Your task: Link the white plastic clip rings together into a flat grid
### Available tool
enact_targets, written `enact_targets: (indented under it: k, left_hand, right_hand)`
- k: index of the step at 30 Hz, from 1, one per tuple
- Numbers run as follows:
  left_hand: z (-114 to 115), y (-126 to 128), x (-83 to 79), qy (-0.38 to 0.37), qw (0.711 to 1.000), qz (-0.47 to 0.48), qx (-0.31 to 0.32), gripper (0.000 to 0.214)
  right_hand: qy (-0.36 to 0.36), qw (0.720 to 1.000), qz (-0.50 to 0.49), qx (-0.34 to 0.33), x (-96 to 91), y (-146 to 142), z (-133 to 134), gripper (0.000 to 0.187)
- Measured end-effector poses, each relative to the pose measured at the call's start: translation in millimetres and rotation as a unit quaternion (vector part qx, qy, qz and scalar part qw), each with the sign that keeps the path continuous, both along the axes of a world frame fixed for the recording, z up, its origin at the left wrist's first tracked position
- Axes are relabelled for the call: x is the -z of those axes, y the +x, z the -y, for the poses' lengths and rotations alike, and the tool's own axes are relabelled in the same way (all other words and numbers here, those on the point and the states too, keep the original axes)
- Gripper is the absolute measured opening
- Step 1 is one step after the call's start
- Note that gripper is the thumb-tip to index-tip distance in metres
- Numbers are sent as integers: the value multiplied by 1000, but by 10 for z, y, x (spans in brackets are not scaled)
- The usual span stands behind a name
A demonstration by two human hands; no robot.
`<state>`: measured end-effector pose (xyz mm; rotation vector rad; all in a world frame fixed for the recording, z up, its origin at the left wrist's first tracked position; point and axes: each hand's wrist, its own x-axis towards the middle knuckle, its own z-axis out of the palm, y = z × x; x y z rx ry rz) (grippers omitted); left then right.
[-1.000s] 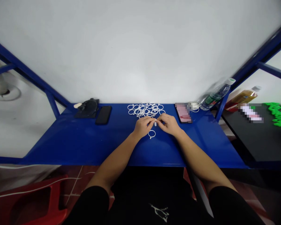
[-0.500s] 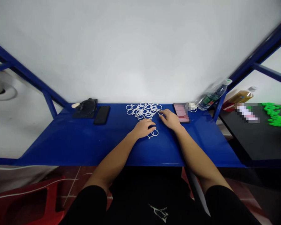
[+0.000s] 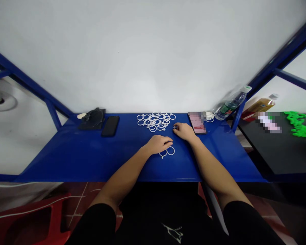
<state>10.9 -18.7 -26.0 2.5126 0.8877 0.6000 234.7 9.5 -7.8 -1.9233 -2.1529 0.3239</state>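
A loose pile of white plastic curtain rings (image 3: pixel 156 121), each with a small eyelet, lies near the wall on the blue table (image 3: pixel 79 154). To the right of the pile, my right hand (image 3: pixel 185 132) pinches one white ring, which is mostly hidden by the fingers. Lower and to the left, my left hand (image 3: pixel 158 144) reaches rightward with thumb and fingers apart. Close under its fingertips lie two more white rings (image 3: pixel 170 150), one partly covered by the hand. Whether the fingers touch these rings is hard to make out.
A black phone (image 3: pixel 110 126) and a dark crumpled item (image 3: pixel 93 118) lie at left. A lit phone (image 3: pixel 197 123), a white cable (image 3: pixel 209 116) and a water bottle (image 3: pixel 233 103) are at right. Green pieces (image 3: pixel 303 126) sit on a black table (image 3: pixel 275 153) beyond the blue frame.
My right hand has drawn back slightly from the pile with a ring between its fingers. My left hand and the two rings near it have shifted a little toward me.
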Motion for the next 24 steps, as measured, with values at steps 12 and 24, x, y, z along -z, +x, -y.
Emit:
enact_targets:
  k: [12, 24]
  left_hand:
    - [-142, -77, -30, 99, 964, 211, -131, 16]
    - [-83, -55, -47, 58, 960, 242, -127, 25]
  right_hand:
    - [69, 917, -374, -124, -40, -187, 236, 31]
    - [-32, 834, -534, -137, -68, -303, 279, 44]
